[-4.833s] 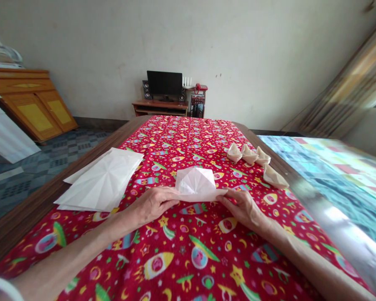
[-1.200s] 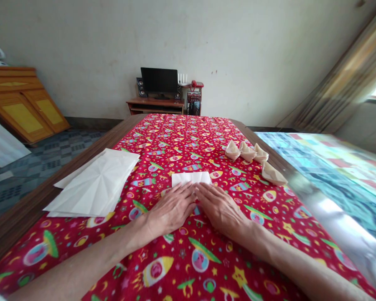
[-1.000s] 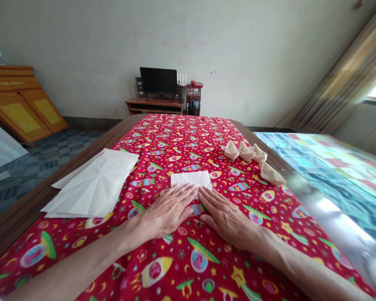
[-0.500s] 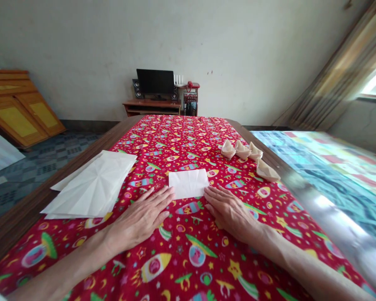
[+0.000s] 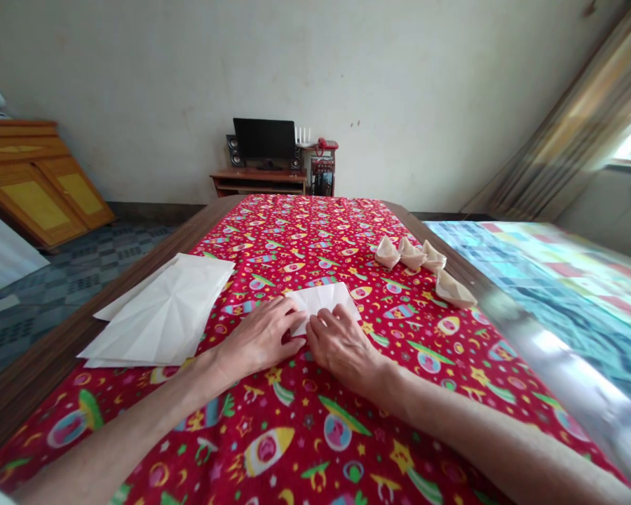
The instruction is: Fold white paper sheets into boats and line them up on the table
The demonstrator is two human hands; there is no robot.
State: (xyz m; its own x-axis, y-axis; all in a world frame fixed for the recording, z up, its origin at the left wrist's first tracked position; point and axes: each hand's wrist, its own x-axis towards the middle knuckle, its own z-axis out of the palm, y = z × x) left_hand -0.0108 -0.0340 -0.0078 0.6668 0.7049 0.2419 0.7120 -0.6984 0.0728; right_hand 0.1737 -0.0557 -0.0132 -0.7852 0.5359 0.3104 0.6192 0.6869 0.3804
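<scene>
A small folded white sheet of paper [image 5: 326, 296] lies on the red patterned cloth in front of me. My left hand [image 5: 266, 333] rests over its left end, fingers bent and thumb low beside the near edge. At the near edge, toward the middle, my right hand [image 5: 341, 347] has its fingers curled down onto the paper, and the fingertips hide part of it. Off to the left is a stack of larger creased white sheets [image 5: 168, 308]. Several folded paper boats [image 5: 411, 254] stand at the right side of the cloth.
The red cloth [image 5: 294, 435] covers a long brown table [image 5: 36, 379]. Beyond its far end stands a desk with a monitor [image 5: 264, 140] and speakers. A wooden cabinet [image 5: 42, 182] is at the left, and a bed with a coloured cover [image 5: 547, 294] at the right.
My right hand has moved left from the paper's right end to its near edge, and its fingers have curled. My left hand has shifted slightly right, fingers now bent onto the paper.
</scene>
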